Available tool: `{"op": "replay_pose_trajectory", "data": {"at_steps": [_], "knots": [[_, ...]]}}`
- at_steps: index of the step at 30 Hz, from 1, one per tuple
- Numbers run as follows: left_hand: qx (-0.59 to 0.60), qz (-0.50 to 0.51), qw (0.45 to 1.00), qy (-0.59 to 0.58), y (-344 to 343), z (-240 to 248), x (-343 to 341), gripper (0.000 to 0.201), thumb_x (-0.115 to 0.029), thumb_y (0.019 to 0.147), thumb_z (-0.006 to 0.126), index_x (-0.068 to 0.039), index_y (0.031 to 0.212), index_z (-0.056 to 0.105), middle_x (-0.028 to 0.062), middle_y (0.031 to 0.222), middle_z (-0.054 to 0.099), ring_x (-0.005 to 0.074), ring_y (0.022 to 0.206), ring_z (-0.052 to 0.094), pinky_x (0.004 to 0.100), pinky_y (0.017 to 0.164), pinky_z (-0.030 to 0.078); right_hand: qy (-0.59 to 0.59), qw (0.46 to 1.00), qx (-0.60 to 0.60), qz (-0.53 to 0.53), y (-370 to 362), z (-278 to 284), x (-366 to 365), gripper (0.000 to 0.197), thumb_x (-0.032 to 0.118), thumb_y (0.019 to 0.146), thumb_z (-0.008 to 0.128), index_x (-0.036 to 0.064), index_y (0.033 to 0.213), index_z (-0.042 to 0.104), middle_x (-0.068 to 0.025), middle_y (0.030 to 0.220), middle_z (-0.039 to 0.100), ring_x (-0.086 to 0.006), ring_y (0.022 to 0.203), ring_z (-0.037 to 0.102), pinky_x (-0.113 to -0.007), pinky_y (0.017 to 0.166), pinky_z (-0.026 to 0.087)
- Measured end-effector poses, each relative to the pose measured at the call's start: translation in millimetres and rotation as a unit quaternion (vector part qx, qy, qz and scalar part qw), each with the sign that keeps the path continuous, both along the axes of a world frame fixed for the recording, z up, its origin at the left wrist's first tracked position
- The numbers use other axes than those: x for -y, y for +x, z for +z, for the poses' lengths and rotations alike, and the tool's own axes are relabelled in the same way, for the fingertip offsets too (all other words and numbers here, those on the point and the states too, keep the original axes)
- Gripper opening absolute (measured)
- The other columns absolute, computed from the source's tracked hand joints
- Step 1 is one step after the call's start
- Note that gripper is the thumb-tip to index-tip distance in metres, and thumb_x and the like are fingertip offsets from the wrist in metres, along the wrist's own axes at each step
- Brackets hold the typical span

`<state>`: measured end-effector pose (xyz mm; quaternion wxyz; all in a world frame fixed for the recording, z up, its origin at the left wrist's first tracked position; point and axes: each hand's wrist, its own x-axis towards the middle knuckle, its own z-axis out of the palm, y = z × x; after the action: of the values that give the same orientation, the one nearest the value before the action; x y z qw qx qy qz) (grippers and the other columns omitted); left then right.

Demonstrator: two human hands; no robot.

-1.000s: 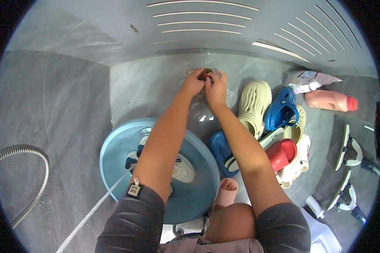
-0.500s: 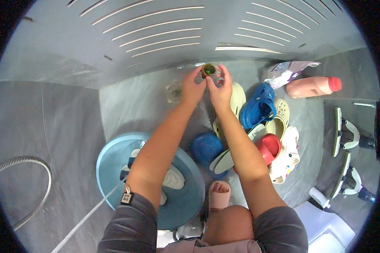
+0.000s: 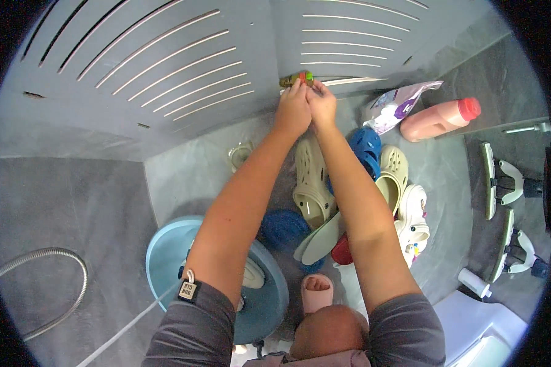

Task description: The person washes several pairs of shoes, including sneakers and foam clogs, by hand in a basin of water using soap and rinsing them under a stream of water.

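Both hands are stretched far forward, close together near the grey slatted panel. My left hand [image 3: 294,110] is closed round a small brown-green cylinder [image 3: 288,80] with a red band and a bright green end. Its kind is not clear, and my fingers hide part of it. My right hand [image 3: 322,105] pinches at the cylinder's green end, thumb and fingers together. Below the hands lies a cream clog [image 3: 311,177]. Left of my wrists, a round drain opening [image 3: 240,156] is set in the floor.
A blue basin [image 3: 165,238] with shoes in it stands at left. Blue [image 3: 366,150], cream and white clogs [image 3: 414,214] lie on the right. Behind them are a pink bottle [image 3: 434,124] and a pouch [image 3: 389,110]. A metal hose [image 3: 79,281] curves at far left.
The cylinder has turned from showing its round open end to lying sideways, its red and green end pointing right. My hands have drawn closer together, and the view has shifted.
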<state>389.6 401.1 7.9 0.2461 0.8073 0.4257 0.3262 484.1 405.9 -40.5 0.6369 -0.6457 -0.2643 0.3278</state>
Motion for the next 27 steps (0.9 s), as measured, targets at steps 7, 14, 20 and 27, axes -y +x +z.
{"op": "replay_pose_trajectory", "data": {"at_steps": [7, 14, 20, 27], "knots": [[0.005, 0.032, 0.998, -0.055, -35.2, -6.5, 11.3, 0.048, -0.004, 0.081, 0.047, 0.004, 0.128, 0.041, 0.0236, 0.133, 0.041, 0.0366, 0.123, 0.04, 0.0404, 0.104, 0.032, -0.041, 0.962, 0.237, -0.127, -36.6, 18.2, 13.8, 0.045, 0.014, 0.07, 0.068, -0.0051, 0.11, 0.057, -0.022, 0.096, 0.056, -0.0321, 0.095, 0.05, -0.037, 0.086, 0.042], [-0.059, 0.125, 0.962, -0.237, -104.9, -6.1, 47.2, 0.054, -0.007, 0.08, 0.047, 0.0, 0.133, 0.037, 0.0221, 0.125, 0.049, 0.0353, 0.115, 0.048, 0.0392, 0.096, 0.04, -0.018, 0.996, -0.068, -0.047, -67.6, -1.2, 52.2, 0.022, 0.017, 0.077, 0.068, -0.0011, 0.088, 0.063, -0.009, 0.078, 0.059, -0.0194, 0.074, 0.055, -0.032, 0.072, 0.046], [0.017, 0.204, 0.947, -0.247, -249.2, -22.3, 44.2, 0.042, -0.02, 0.083, 0.052, -0.002, 0.12, 0.053, 0.0169, 0.098, 0.065, 0.0301, 0.091, 0.062, 0.0352, 0.082, 0.047, -0.032, 0.999, -0.021, -0.003, -95.7, 8.8, 59.1, 0.024, 0.023, 0.08, 0.067, -0.0009, 0.079, 0.063, -0.0071, 0.067, 0.062, -0.0148, 0.063, 0.055, -0.029, 0.063, 0.045], [-0.044, 0.281, 0.928, -0.239, -289.9, 24.2, 107.0, 0.036, -0.018, 0.084, 0.055, -0.001, 0.115, 0.056, 0.0157, 0.096, 0.065, 0.0228, 0.086, 0.062, 0.0311, 0.078, 0.047, 0.003, 0.999, -0.039, 0.029, -131.8, 36.8, 96.4, 0.025, 0.023, 0.082, 0.065, -0.001, 0.082, 0.062, -0.0057, 0.071, 0.062, -0.0133, 0.066, 0.056, -0.028, 0.063, 0.046]]}}
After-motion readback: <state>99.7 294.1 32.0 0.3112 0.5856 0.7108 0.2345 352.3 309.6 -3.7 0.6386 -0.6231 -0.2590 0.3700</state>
